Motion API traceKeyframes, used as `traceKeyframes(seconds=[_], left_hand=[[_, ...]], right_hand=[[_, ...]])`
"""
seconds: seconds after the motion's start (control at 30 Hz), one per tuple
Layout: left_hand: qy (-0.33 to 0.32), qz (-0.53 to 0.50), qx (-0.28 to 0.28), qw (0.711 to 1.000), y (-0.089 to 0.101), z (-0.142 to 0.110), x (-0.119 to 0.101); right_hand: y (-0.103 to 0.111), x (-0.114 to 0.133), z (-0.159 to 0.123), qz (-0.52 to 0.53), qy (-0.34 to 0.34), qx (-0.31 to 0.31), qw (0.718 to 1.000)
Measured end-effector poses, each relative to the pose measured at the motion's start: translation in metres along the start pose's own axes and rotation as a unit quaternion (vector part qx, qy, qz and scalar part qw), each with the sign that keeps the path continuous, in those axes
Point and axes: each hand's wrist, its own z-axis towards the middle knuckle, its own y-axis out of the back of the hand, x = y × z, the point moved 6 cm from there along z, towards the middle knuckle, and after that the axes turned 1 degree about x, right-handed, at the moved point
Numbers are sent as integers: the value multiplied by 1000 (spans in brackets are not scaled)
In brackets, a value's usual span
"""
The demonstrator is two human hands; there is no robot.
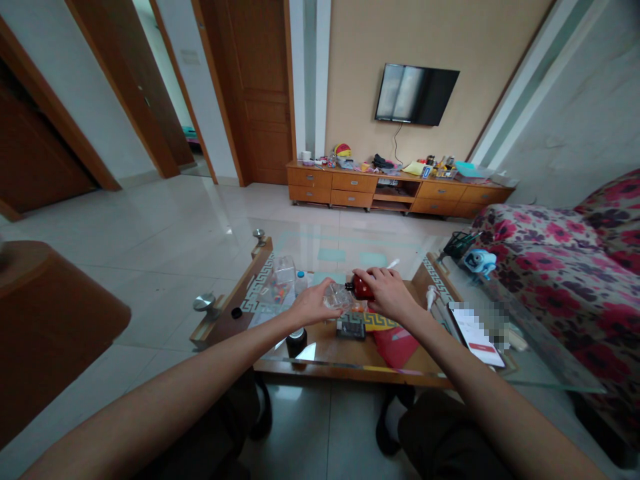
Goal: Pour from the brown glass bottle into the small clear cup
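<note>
My left hand (314, 305) is closed around a small clear container (338, 297) held just above the glass coffee table (350, 363). My right hand (387, 292) grips a dark red bottle (361, 288) tipped on its side, its dark neck pointing left toward the clear container. The two hands meet over the middle of the table. What, if anything, is inside the clear container is too small to tell.
On the table stand a clear plastic box (283, 270) with small coloured items, a small black jar (297, 342), a red packet (396, 345) and a phone (477, 337). A floral sofa (565, 267) is at right, a TV cabinet (395, 187) ahead, a brown table (45, 320) at left.
</note>
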Motion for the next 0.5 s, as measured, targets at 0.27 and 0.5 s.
traceKeyframes(seconds=[0.27, 0.5], left_hand=[[-31, -74, -7, 997, 1, -6, 12], [-28, -78, 3, 997, 3, -8, 21]], right_hand=[[-23, -12, 0, 169, -43, -16, 985], [-36, -38, -4, 275, -147, -88, 946]])
